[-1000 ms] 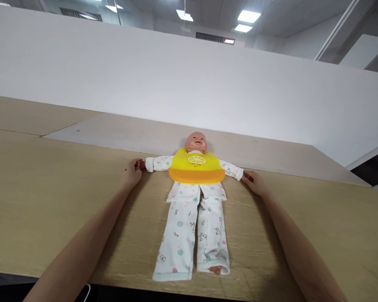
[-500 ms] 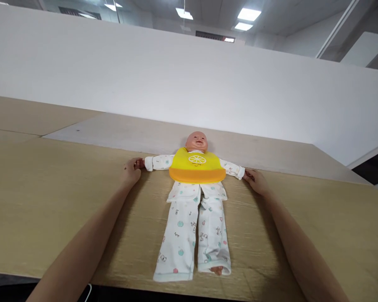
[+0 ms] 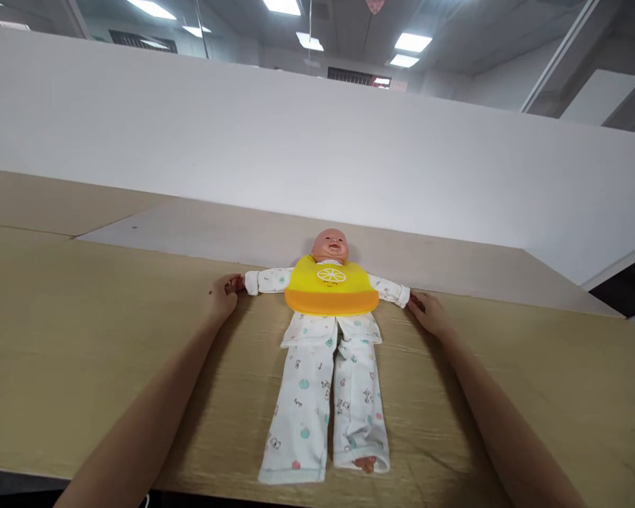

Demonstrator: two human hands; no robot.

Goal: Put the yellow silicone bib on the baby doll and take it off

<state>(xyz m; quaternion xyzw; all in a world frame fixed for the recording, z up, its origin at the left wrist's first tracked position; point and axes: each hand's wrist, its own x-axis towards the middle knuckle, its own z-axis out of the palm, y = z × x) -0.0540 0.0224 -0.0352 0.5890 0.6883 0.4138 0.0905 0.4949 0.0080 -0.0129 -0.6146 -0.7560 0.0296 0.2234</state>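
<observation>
A baby doll (image 3: 330,247) lies face up on the table, its arms stretched out to both sides. It wears a yellow bib (image 3: 312,275) with an orange pocket and a white citrus-slice print. White patterned pajama pants (image 3: 301,409) cover its legs, and one foot (image 3: 366,463) peeks from the cuff on the right. My left hand (image 3: 224,298) has its fingers closed around the doll's hand at the left sleeve end. At the other sleeve end, my right hand (image 3: 426,310) grips the doll's other hand.
The tan tabletop (image 3: 85,353) extends to both sides, with a greyish panel (image 3: 201,226) behind the doll's head. A white partition wall (image 3: 296,141) with glass above it rises at the back. A dark opening (image 3: 629,282) shows at the far right.
The whole scene sits slightly lower in the picture as the camera view tilts up. Both hands stay at the doll's hands, and the doll keeps its pose.
</observation>
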